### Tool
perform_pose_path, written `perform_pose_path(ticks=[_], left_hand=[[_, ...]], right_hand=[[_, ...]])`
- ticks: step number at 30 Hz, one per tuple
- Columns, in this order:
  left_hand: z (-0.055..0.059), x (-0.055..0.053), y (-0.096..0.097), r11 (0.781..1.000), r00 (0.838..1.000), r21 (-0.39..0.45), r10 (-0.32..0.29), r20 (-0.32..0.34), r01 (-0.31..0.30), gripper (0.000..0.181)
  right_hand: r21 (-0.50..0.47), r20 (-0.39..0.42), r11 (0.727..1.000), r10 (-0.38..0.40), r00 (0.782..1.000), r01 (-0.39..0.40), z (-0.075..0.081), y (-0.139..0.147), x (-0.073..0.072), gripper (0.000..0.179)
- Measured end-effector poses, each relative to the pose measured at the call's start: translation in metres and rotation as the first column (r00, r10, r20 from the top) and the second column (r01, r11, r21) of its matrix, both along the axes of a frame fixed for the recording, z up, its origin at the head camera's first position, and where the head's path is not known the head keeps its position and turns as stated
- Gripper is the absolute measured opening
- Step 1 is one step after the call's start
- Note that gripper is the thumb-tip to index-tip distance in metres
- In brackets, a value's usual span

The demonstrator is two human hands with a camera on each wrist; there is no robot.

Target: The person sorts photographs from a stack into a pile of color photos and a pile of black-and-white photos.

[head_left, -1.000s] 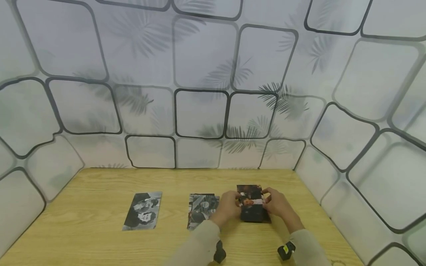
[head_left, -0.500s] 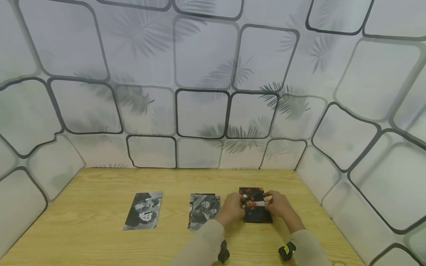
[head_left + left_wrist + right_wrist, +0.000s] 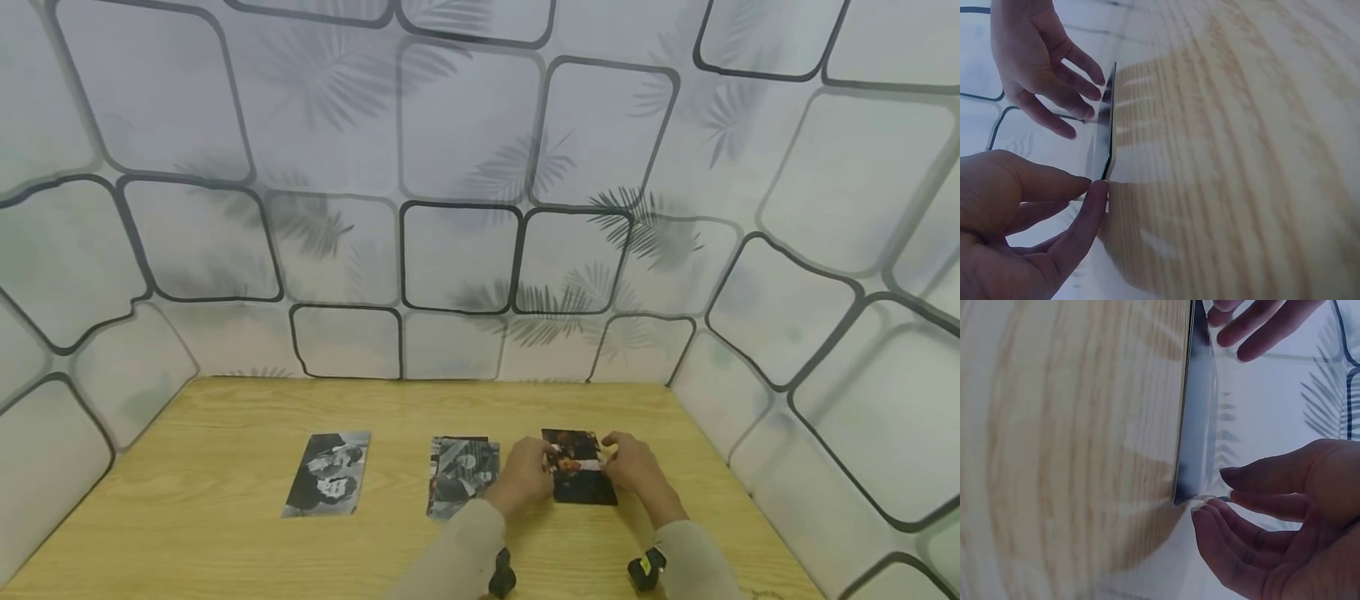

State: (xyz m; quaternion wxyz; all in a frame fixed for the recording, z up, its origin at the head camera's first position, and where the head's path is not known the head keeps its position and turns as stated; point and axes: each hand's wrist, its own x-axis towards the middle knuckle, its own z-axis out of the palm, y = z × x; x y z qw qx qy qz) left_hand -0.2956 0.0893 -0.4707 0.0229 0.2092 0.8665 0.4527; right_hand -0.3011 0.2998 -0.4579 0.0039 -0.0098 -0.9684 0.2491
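Observation:
A dark colour photo print (image 3: 577, 483) lies on the table at the right, between both hands. My left hand (image 3: 522, 475) is at its left edge. In the left wrist view, the left thumb and a finger pinch the near edge of the print (image 3: 1109, 134), which bends slightly there. On the opposite side, my right hand (image 3: 633, 468) has its fingertips at the print's right edge. Its fingers are loosely bent, with a gap below the thumb in the right wrist view (image 3: 1272, 512). Whether other prints lie underneath cannot be seen now.
Left of my left hand lies a small stack of black-and-white photos (image 3: 465, 475), its layers slightly offset. Another black-and-white photo (image 3: 327, 475) lies farther left. A patterned wall (image 3: 450, 342) borders the wooden table (image 3: 225, 533) behind and at the sides.
The print and both hands have come slightly nearer and to the right. A print edge that stuck out underneath at the lower right is now covered. The other photos stay put.

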Motion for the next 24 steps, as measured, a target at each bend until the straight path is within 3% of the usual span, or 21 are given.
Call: perform_pose_path(ticks=[5, 11, 18, 24], left_hand=[[0.000, 0.004, -0.015, 1.000, 0.998, -0.030, -0.001, -0.068, -0.001, 0.052], [0.007, 0.007, -0.039, 0.999, 0.999, -0.035, 0.016, -0.028, -0.017, 0.049], [0.014, 0.010, -0.076, 0.997, 0.998, -0.076, 0.015, -0.061, -0.020, 0.043], [0.015, 0.007, -0.106, 0.997, 0.999, -0.076, 0.026, -0.024, -0.028, 0.045]], right_hand=[[-0.018, -0.037, 1.000, 0.007, 0.999, -0.008, 0.001, -0.008, -0.001, 0.041], [-0.127, -0.027, 0.991, 0.038, 0.999, -0.042, 0.004, -0.028, -0.003, 0.038], [-0.237, -0.013, 0.969, 0.069, 0.998, -0.070, 0.003, -0.057, 0.000, 0.034], [-0.237, -0.012, 0.963, 0.128, 0.992, -0.127, -0.003, -0.083, 0.004, 0.037]])
